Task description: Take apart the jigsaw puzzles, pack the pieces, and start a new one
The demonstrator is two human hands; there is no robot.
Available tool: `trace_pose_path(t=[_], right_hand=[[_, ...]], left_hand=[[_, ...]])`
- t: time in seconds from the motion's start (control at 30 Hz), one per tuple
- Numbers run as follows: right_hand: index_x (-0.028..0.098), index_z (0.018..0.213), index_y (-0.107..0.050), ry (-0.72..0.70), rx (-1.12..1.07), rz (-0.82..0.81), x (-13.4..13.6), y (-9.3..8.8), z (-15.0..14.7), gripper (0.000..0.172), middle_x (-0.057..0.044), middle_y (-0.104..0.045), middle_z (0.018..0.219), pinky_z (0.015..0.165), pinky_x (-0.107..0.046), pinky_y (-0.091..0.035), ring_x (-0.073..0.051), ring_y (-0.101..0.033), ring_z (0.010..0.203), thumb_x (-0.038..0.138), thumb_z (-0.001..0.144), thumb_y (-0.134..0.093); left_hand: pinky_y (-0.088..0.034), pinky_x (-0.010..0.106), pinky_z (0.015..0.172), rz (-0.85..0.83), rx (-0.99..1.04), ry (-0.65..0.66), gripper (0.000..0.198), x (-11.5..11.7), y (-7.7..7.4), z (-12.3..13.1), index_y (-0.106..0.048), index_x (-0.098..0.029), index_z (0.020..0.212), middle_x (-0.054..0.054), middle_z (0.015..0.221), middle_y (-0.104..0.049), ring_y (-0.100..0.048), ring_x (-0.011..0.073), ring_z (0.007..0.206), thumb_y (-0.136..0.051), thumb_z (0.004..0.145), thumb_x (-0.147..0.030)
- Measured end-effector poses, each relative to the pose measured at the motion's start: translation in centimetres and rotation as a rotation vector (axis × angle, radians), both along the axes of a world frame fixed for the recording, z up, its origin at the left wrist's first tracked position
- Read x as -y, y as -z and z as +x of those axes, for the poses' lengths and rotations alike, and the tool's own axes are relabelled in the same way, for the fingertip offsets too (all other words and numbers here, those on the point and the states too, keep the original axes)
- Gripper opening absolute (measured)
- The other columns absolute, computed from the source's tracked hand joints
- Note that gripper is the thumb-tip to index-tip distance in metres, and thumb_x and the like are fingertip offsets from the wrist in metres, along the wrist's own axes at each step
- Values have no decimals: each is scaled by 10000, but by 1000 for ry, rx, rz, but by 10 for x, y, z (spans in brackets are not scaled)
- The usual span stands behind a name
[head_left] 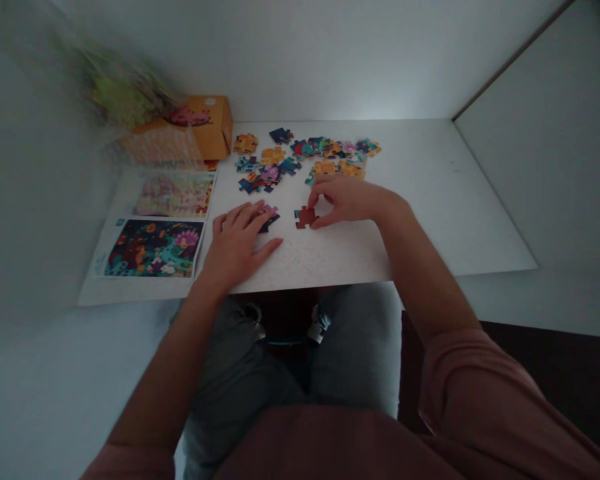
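Dozens of knobbed cardboard jigsaw pieces [273, 157]

Our left hand [237, 243] lies spread over a dark jigsaw piece [270, 220] near the tabletop's [430, 200] front edge. Our right hand [347, 203] curls against a reddish-brown piece [305, 217] nearby. More loose pieces [300, 160] lie toward the back edge, near an orange box [213, 127].

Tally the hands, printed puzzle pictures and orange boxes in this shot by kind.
Hands (left hand, right hand): 2
Printed puzzle pictures (upper picture, lower picture): 2
Orange box: 1
Total: 5
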State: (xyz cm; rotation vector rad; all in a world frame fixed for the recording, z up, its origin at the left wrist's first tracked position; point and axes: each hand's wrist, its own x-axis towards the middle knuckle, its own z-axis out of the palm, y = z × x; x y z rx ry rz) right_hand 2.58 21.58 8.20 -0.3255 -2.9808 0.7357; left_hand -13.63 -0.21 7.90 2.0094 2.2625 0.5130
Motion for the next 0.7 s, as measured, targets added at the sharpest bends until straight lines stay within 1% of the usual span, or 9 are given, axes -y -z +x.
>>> trace_pose_path(t=[0.1,0.17,0.23,0.33,0.43,0.53,0.57,0.63,0.7], right_hand=[[229,919,-639,60,-39,1,21,2,16,329,-53,-570,965,748,-351,-418,-223,-537,856,433,671,-709],[227,947,-619,118,-69,-36,38,4,37,341,-56,-570,962,711,-348,-435,-212,-535,816,434,687,-692],[255,974,-599,224,-98,-74,49,8,67,338,-48,-571,948,649,-356,-450,-199,-529,728,454,710,-669],[318,951,-595,437,-166,-54,50,17,117,305,-48,-574,953,629,-401,-474,-217,-538,692,516,724,-640],[320,906,-612,662,-224,76,37,26,151,305,-80,-579,959,667,-461,-475,-265,-566,756,563,721,-611],[279,1004,-607,836,-294,190,28,32,149,388,-114,-558,1048,767,-499,-452,-295,-580,849,574,755,-566],[264,1053,-594,864,-313,205,27,33,140,421,-121,-542,1088,803,-503,-440,-298,-581,873,572,769,-552],[241,1125,-570,854,-306,200,29,35,114,488,-134,-503,1164,859,-507,-410,-311,-572,929,576,770,-557],[228,1161,-557,856,-266,222,31,37,86,560,-148,-466,1222,901,-539,-357,-363,-511,1044,599,742,-585]], left_hand=[[-236,507,1057,3,-4,25,418,4,-3,-1,-418,-377,1299,-19,1400,-387,-301,258,1311,-401,883,-401],[-229,518,1051,4,-9,35,411,10,-7,-1,-434,-375,1292,-20,1425,-346,-293,272,1311,-386,884,-395],[-243,514,1037,-12,-3,56,441,19,-10,1,-405,-372,1319,-8,1432,-333,-301,285,1301,-387,878,-394],[-256,507,1022,-41,19,80,511,30,-13,5,-320,-380,1370,18,1379,-401,-346,293,1263,-401,866,-387],[-259,511,1010,-35,26,52,516,36,-14,9,-315,-379,1374,29,1360,-415,-354,302,1248,-390,863,-393],[-264,511,1000,-30,19,33,497,35,-16,11,-352,-372,1358,38,1362,-402,-337,310,1251,-372,863,-419],[-265,511,999,-31,16,33,495,35,-17,11,-358,-379,1353,35,1360,-402,-332,311,1252,-375,861,-426],[-267,512,1001,-30,9,34,495,35,-19,12,-362,-397,1346,25,1353,-409,-328,311,1253,-388,853,-433],[-273,514,1001,-29,3,40,498,35,-21,12,-361,-405,1345,21,1348,-415,-332,310,1251,-398,848,-434]])
